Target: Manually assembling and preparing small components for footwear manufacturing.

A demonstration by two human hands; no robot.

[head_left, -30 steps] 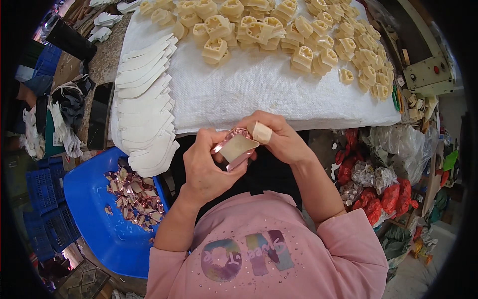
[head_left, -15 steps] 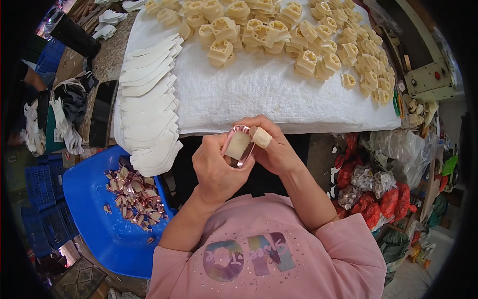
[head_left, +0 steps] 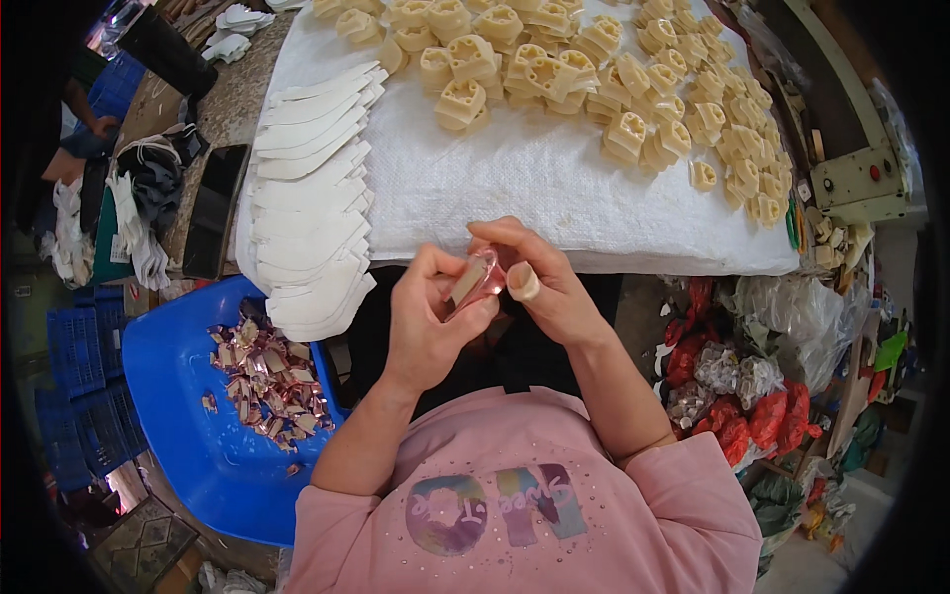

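My left hand (head_left: 432, 315) and my right hand (head_left: 539, 282) meet just below the table's near edge, both gripping one small shiny rose-gold piece (head_left: 473, 279) with a pale cream side. A pale band or tape wraps my right thumb. Above the hands a white woven sheet (head_left: 515, 178) covers the table. Many cream foam-like blocks (head_left: 554, 74) lie over its far half. A fanned row of white curved flat pieces (head_left: 312, 198) runs down the sheet's left edge.
A blue plastic tub (head_left: 188, 416) at my lower left holds a heap of rose-gold and cream scraps (head_left: 262, 381). A dark phone (head_left: 213, 210) lies left of the white pieces. Red and clear bags (head_left: 752, 386) pile up at the right. Blue crates (head_left: 79, 386) stand far left.
Both hands have drawn closer together and turned the small piece; it now shows more of its shiny rose-gold side. The head view has shifted slightly.
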